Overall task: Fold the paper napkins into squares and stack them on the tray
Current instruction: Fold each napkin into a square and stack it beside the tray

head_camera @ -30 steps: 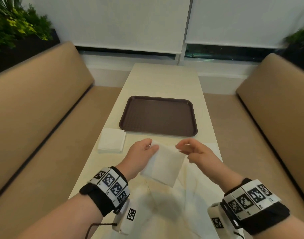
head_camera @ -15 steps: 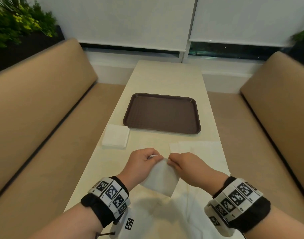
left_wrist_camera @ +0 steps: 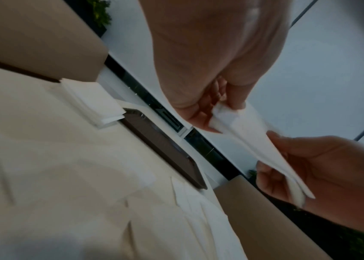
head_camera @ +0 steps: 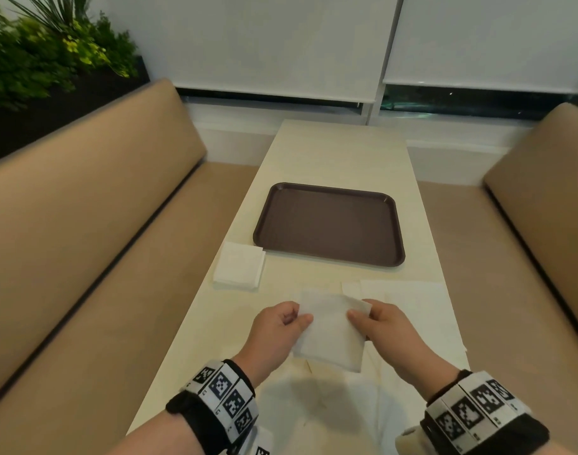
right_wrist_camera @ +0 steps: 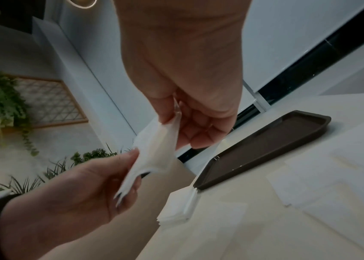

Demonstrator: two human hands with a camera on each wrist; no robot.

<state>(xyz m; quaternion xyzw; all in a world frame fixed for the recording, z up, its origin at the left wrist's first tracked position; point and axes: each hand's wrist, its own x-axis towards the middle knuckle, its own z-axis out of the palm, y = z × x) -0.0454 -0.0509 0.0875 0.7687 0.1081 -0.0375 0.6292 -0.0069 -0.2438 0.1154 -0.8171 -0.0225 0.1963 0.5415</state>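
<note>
Beyond both hands, the long cream stone-look table [head_camera: 340, 152] carries a dark brown rectangular plastic tray [head_camera: 328, 223] that holds no napkins yet, so nothing has been stacked where the task wants it. Ahead and to the outside of the left hand [head_camera: 274, 333], touching the tray's near left corner, sits a small pile of white folded square napkins [head_camera: 240, 266]. To the outside of the right hand [head_camera: 391, 333], and below both wrists, flat unfolded white paper napkins [head_camera: 409, 307] lie spread on the table.

Between the hands is the one being worked: a white paper napkin folded to a rough square [head_camera: 332, 333], lifted clear of the table. Each hand pinches one of its upper side edges between thumb and fingertips, the left on the left edge, the right on the right; the wrist views show the layers splayed slightly at the free corner, so I judge the fold is not pressed flat.

Compared with half a second ago, the hands have drawn apart. Then they met nearly knuckle to knuckle at the napkin's top corner, which hung as a diamond; now the sheet faces up, squarer and pulled taut across its width. A second ago the right hand was open and just short of the paper. That suggests the fold is being squared up before it goes to a pile.
</note>
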